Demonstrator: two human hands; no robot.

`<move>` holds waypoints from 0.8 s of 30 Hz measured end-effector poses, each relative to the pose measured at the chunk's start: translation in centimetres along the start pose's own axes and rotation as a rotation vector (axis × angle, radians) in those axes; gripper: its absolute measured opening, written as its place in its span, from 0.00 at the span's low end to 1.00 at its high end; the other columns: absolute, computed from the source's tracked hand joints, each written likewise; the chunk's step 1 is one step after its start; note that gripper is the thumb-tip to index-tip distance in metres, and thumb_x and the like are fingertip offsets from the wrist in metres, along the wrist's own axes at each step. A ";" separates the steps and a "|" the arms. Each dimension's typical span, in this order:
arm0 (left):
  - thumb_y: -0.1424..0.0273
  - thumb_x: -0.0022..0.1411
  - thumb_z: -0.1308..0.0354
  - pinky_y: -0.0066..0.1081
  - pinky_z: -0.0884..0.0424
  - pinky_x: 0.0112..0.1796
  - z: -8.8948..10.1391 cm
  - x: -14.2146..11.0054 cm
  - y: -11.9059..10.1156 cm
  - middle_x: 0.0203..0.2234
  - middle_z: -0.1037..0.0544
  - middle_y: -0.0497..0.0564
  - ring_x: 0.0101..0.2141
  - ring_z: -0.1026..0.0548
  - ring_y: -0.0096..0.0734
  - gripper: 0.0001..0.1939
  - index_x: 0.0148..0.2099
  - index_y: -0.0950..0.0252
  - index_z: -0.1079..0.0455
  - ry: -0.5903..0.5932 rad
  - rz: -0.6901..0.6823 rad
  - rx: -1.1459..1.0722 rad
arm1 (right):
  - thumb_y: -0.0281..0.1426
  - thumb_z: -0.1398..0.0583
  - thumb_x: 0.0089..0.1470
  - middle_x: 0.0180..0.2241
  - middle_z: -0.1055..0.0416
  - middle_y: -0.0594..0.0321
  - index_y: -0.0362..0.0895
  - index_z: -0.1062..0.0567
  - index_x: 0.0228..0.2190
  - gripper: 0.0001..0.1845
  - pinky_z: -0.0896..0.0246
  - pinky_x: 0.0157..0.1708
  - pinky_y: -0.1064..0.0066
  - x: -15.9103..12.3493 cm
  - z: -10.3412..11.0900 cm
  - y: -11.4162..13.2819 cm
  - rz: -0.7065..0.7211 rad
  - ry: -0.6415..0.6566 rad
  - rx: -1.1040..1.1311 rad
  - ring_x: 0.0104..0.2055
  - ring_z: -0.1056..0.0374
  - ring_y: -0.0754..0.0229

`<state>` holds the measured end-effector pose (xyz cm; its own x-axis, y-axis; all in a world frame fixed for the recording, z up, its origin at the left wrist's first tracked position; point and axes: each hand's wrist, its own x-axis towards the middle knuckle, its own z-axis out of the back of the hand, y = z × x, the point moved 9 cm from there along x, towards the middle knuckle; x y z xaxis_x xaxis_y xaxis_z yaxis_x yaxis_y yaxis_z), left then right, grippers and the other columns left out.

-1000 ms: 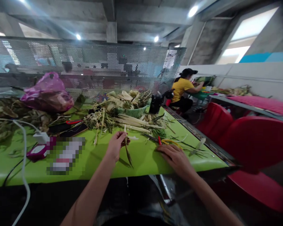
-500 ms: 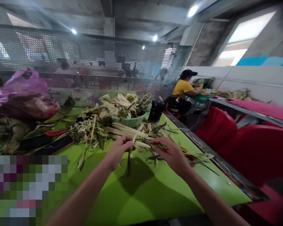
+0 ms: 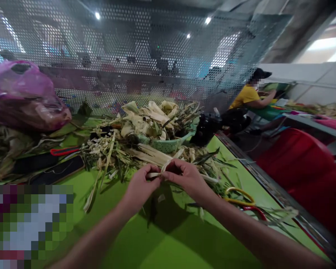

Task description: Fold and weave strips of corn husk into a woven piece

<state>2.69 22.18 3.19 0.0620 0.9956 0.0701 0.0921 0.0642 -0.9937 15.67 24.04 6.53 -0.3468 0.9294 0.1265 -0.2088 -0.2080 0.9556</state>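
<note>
In the head view, your left hand [image 3: 144, 185] and your right hand [image 3: 186, 179] are nearly touching, and each one pinches a pale plant strip [image 3: 154, 174] between thumb and fingers. This strip is above the bench [image 3: 184, 239], at the centre of your clock, and it bends near the right fingertips. To handle it well, I would keep the pinch light and close to the bend, because dry fibre may split; a slow and even pull seems safer. The yellow scissor handle [image 3: 240, 203] lies between 3 and 4 o'clock, the green basket [image 3: 168, 145] at 12. About writing: I can read no brand or label; the purple bag [image 3: 28, 97] at 10 o'clock shows none, and the pixelated patch at 8 o'clock hides any print.
</note>
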 end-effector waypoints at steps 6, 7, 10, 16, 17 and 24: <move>0.73 0.48 0.36 0.29 0.35 0.34 0.7 0.2 -0.6 0.28 0.24 0.51 0.32 0.28 0.34 0.06 0.31 0.63 0.28 -0.059 -0.040 0.091 | 0.35 0.35 0.45 0.23 0.31 0.64 0.43 0.27 0.24 0.08 0.41 0.27 0.72 0.6 -0.6 -0.7 -0.038 0.027 0.031 0.26 0.37 0.63; 0.73 0.48 0.36 0.29 0.35 0.35 0.6 0.2 -0.7 0.28 0.24 0.51 0.32 0.28 0.34 0.06 0.32 0.63 0.28 -0.056 -0.040 0.099 | 0.35 0.35 0.45 0.24 0.31 0.64 0.43 0.27 0.24 0.08 0.41 0.27 0.72 0.6 -0.7 -0.8 -0.045 0.033 0.059 0.27 0.37 0.63; 0.72 0.49 0.38 0.29 0.35 0.35 0.5 0.1 -1.2 0.29 0.24 0.51 0.33 0.28 0.33 0.05 0.32 0.64 0.29 -0.038 -0.027 0.137 | 0.34 0.35 0.45 0.25 0.31 0.65 0.43 0.27 0.26 0.08 0.41 0.28 0.73 0.7 -0.9 -0.7 -0.063 0.040 0.135 0.27 0.37 0.64; 0.71 0.52 0.40 0.29 0.34 0.37 0.2 -0.1 -1.7 0.31 0.25 0.49 0.35 0.29 0.30 0.07 0.35 0.66 0.32 0.018 -0.003 0.209 | 0.34 0.35 0.46 0.26 0.33 0.65 0.42 0.29 0.28 0.09 0.42 0.29 0.73 0.5 -0.9 -0.4 -0.065 0.035 0.129 0.28 0.38 0.65; 0.71 0.52 0.40 0.29 0.34 0.38 0.2 0.0 -1.6 0.31 0.25 0.49 0.35 0.29 0.30 0.06 0.34 0.66 0.32 0.015 -0.010 0.216 | 0.34 0.35 0.46 0.26 0.33 0.65 0.42 0.29 0.28 0.09 0.42 0.29 0.73 0.5 -0.8 -0.3 -0.056 0.026 0.116 0.28 0.39 0.65; 0.72 0.52 0.41 0.29 0.34 0.38 0.5 0.1 -1.0 0.31 0.26 0.49 0.34 0.29 0.30 0.07 0.35 0.66 0.32 0.011 -0.033 0.259 | 0.33 0.36 0.46 0.23 0.35 0.67 0.43 0.29 0.26 0.08 0.45 0.27 0.73 0.1 -0.4 -0.2 -0.019 -0.024 -0.004 0.26 0.40 0.65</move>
<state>2.14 22.21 4.13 0.0740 0.9919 0.1028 -0.1630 0.1137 -0.9800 15.32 24.05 6.21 -0.3203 0.9404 0.1143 -0.2186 -0.1908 0.9570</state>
